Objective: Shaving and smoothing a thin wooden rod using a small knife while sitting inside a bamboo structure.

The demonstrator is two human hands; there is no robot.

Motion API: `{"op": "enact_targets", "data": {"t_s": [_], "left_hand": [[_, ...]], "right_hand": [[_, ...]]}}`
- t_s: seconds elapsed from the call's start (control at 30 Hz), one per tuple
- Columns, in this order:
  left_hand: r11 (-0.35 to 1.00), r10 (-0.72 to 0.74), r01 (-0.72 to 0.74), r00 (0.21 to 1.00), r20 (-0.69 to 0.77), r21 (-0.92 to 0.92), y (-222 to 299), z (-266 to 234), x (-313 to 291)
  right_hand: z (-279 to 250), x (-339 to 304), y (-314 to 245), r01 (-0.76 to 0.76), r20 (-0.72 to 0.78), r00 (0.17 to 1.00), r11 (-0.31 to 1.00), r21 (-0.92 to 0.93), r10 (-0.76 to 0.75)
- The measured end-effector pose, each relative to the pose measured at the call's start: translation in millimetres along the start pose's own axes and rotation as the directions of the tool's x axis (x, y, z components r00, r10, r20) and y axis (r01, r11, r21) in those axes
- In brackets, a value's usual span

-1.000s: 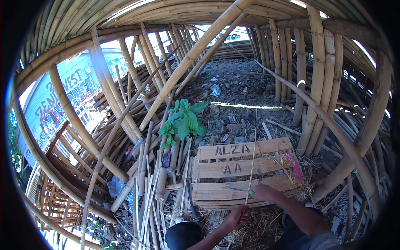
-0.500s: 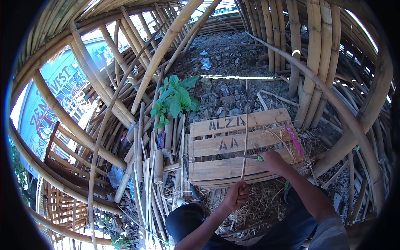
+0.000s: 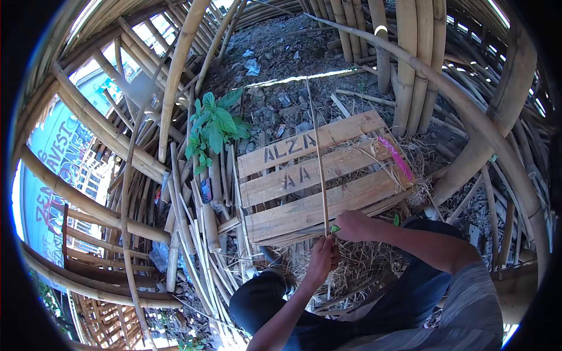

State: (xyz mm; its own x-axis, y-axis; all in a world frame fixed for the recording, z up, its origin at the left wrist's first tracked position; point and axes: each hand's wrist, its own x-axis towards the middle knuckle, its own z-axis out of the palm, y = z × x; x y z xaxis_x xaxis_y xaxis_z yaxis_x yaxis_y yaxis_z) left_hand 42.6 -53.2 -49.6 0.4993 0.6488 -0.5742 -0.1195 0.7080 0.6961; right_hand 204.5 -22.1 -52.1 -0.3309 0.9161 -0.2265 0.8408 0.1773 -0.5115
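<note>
My left hand (image 3: 322, 260) is closed round the lower end of a long, thin bamboo strip (image 3: 321, 167), which rises upright and slightly tilted. Just above and to its right, my right hand (image 3: 354, 226) is closed on a knife with a green handle (image 3: 335, 229), held against the strip. The blade can barely be made out now. Behind the strip, a slatted wooden crate (image 3: 298, 196) with dark stencilled marks stands before my knees. Straw-like shavings (image 3: 374, 263) lie below my hands.
Bamboo poles (image 3: 413, 64) stand and lean on both sides. Split bamboo lengths (image 3: 196, 251) lie to the left, beside a leafy green plant (image 3: 219, 126) and a phone-like object (image 3: 206, 190). A pink strip (image 3: 398, 158) lies on the crate. Stony ground (image 3: 275, 64) stretches beyond.
The right hand with the knife has moved down and left along the strip, close to my left hand. The view has shifted, so the crate and plant appear farther left and higher.
</note>
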Motion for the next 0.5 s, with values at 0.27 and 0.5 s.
{"op": "enact_targets", "data": {"t_s": [0.27, 0.5], "left_hand": [[0.811, 0.283, -0.232, 0.959, -0.014, 0.538, -30.8, -25.1, 17.4], [0.994, -0.059, 0.064, 0.997, 0.053, -0.092, -13.2, -29.4, 21.6]], "right_hand": [[15.0, 12.0, 21.7, -0.019, -0.233, 0.972, 0.979, -0.202, -0.029], [18.0, 20.6, 20.1, -0.07, -0.259, 0.966, 0.98, -0.186, 0.02]]}}
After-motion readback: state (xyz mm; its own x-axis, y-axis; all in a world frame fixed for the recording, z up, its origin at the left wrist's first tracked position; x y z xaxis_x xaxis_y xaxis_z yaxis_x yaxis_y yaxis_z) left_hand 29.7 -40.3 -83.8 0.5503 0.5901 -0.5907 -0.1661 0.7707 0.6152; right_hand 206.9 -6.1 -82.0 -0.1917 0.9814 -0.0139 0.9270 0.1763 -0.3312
